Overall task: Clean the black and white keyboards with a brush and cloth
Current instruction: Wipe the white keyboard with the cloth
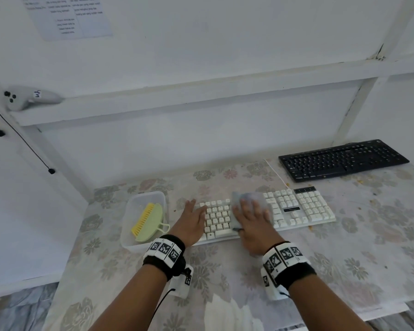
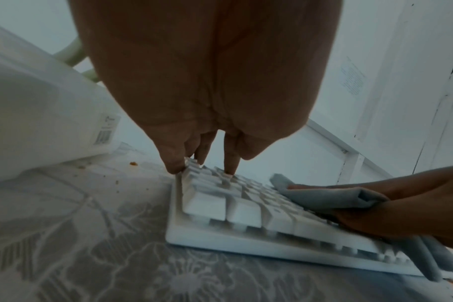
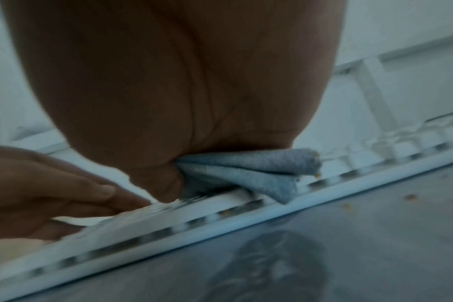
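White keyboard [image 1: 268, 212]: flat right hand [image 1: 253, 225] presses cloth [image 1: 251, 199]; left hand [image 1: 191, 223] flat, open-fingered.

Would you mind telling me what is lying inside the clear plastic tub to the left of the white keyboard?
Inside the tub lies a green brush with yellow bristles, its loop handle hanging over the near rim. The tub floor beneath the brush is covered, so anything under it cannot be seen.
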